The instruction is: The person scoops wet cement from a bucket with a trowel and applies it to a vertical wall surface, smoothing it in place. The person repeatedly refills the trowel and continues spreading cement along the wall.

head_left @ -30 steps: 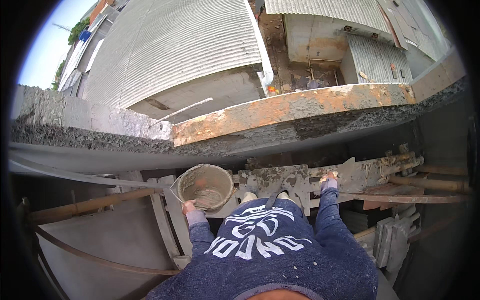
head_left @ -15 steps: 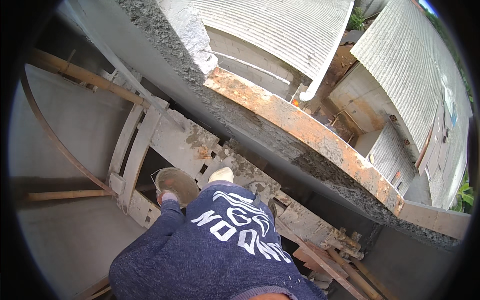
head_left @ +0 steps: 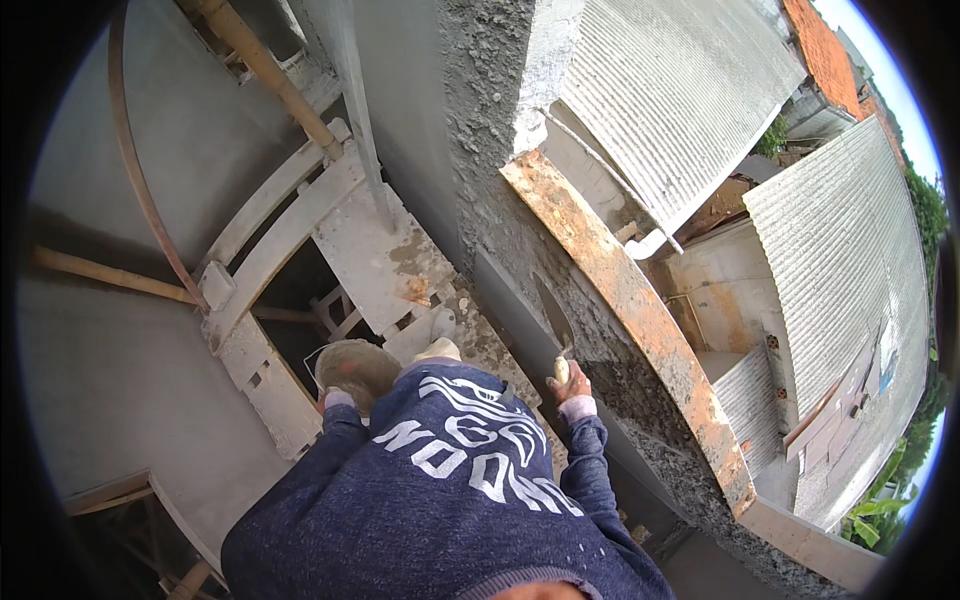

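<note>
My right hand (head_left: 573,383) is closed round the pale handle of a pointed trowel (head_left: 554,315). The trowel's blade lies at the rough cement band (head_left: 610,372) of the wall, just below a rust-stained board. On the left, my left hand (head_left: 329,400) grips the side of a bucket (head_left: 358,371) with a wire handle, held near my body. Grey mortar-like residue shows inside the bucket. My left fingers are partly hidden behind the sleeve and the bucket.
Cement-spattered scaffold planks (head_left: 370,262) lie below me, with a dark gap beside the bucket. A bamboo pole (head_left: 265,78) and a slanting timber (head_left: 362,110) cross on the left. The stained board (head_left: 640,318) lines the wall top, with corrugated roofs (head_left: 680,95) beyond.
The view has turned to the right. My right hand, hidden before, has come out to the right with the trowel at the wall. My left hand stays on the bucket.
</note>
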Tool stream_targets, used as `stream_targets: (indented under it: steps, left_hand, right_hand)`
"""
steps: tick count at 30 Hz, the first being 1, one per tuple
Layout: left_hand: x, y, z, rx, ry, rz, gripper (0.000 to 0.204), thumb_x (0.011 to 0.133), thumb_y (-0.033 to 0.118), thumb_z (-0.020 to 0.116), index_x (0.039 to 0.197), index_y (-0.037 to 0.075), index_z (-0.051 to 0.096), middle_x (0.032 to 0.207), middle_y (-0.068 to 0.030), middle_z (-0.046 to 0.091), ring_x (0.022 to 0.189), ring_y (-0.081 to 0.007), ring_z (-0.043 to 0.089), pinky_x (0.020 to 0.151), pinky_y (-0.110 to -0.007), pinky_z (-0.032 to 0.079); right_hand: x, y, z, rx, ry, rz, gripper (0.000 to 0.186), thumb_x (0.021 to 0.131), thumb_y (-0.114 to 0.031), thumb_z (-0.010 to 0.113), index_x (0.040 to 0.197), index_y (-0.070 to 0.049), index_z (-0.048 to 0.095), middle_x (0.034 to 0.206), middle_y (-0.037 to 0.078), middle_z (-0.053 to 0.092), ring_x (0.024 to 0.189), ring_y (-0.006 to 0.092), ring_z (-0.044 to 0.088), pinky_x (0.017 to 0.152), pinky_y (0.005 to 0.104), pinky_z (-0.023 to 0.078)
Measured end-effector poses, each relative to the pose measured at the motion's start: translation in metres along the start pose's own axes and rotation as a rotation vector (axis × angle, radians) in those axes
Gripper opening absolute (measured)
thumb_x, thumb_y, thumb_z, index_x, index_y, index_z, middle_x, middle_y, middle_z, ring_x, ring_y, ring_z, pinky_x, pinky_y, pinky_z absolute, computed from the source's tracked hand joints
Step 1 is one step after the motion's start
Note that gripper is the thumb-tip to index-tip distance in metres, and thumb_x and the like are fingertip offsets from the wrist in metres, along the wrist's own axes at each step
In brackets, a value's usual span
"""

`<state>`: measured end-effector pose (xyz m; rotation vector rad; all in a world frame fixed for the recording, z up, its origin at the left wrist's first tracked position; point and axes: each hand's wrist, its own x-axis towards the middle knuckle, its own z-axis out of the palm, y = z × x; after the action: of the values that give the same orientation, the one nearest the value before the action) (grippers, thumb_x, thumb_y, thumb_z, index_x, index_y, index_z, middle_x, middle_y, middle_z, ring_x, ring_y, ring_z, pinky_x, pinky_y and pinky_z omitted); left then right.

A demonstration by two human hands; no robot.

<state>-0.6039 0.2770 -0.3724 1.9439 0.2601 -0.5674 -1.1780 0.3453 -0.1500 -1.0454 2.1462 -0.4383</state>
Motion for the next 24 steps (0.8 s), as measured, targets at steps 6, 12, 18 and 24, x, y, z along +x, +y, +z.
stream_targets:
  steps: [6, 12, 18, 24]
  left_hand:
    - [0.028, -0.007, 0.032, -0.004, -0.033, -0.009, 0.025, 0.077, 0.016, 0.065, 0.100, 0.010, 0.072, 0.091, -0.0128, 0.071, 0.079, -0.0267, 0.069, 0.069, -0.043, 0.054]
    - [0.057, 0.017, 0.064, 0.042, -0.053, 0.010, 0.024, 0.078, 0.017, 0.066, 0.101, 0.011, 0.073, 0.090, -0.0126, 0.071, 0.079, -0.0275, 0.069, 0.068, -0.042, 0.054]
    - [0.027, 0.053, 0.094, 0.219, -0.023, -0.010, 0.023, 0.078, 0.018, 0.068, 0.099, 0.008, 0.072, 0.087, -0.0127, 0.072, 0.077, -0.0280, 0.069, 0.067, -0.042, 0.055]
    - [0.064, 0.057, 0.115, 0.187, -0.061, -0.084, 0.023, 0.079, 0.019, 0.064, 0.098, 0.008, 0.072, 0.093, -0.0112, 0.071, 0.082, -0.0266, 0.068, 0.075, -0.042, 0.054]
  right_hand:
    - [0.032, -0.187, -0.072, 0.126, 0.729, -0.490, 0.043, 0.079, -0.019, 0.069, 0.113, 0.000, 0.053, 0.093, 0.024, 0.064, 0.082, 0.0410, 0.065, 0.072, 0.0429, 0.052]
    - [0.085, -0.205, -0.089, 0.156, 0.908, -0.276, 0.048, 0.085, -0.026, 0.067, 0.118, 0.004, 0.049, 0.098, 0.024, 0.062, 0.083, 0.0371, 0.062, 0.074, 0.0430, 0.049]
    - [0.083, -0.206, -0.068, 0.117, 0.932, -0.143, 0.045, 0.087, -0.025, 0.064, 0.119, 0.002, 0.048, 0.101, 0.025, 0.063, 0.089, 0.0403, 0.063, 0.078, 0.0444, 0.050]
    - [0.099, -0.224, -0.082, -0.099, 0.859, -0.016, 0.044, 0.085, -0.027, 0.066, 0.117, -0.001, 0.050, 0.101, 0.025, 0.064, 0.092, 0.0432, 0.062, 0.077, 0.0447, 0.050]
